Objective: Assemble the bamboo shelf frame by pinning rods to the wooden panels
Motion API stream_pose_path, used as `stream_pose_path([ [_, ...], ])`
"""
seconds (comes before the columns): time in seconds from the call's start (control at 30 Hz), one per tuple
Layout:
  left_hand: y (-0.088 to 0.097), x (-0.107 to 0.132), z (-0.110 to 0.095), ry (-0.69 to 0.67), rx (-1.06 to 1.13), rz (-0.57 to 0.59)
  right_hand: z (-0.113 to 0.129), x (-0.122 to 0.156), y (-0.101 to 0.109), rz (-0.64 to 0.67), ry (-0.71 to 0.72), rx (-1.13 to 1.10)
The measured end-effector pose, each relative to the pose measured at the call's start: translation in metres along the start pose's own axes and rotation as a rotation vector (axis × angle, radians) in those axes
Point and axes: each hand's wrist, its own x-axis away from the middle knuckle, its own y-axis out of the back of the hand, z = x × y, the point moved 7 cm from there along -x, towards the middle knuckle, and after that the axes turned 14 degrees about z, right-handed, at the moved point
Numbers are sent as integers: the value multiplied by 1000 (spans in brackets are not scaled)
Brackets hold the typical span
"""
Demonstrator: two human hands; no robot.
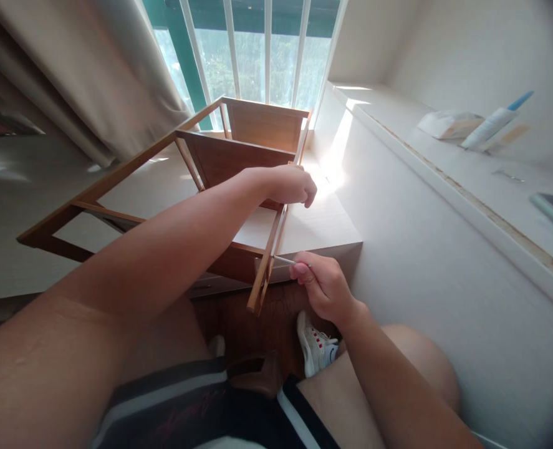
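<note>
I've got the frame (239, 156) mid-picture, right hand (322, 284) pinching a rod (285, 259) up to it, left hand (293, 185) curled over its right edge — can't tell if that's gripping. If it wobbles, the rod could slip.

Rack (220, 159) brown, curtain (103, 68) beige, window bars (267, 53) white, post (185, 56) green, floor (245, 321) dark reddish brown, tube (491, 126) white with blue nozzle (520, 100), shoe (310, 346) white with red dots at the laces (321, 337), shorts (252, 415) black with pale stripes (297, 415) and pinkish lettering (187, 415).
</note>
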Motion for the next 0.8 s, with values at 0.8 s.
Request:
stream_pose_path([
  [0.8, 0, -2, 3, 13, 16, -15, -1, 1, -3, -71, -65, -131],
])
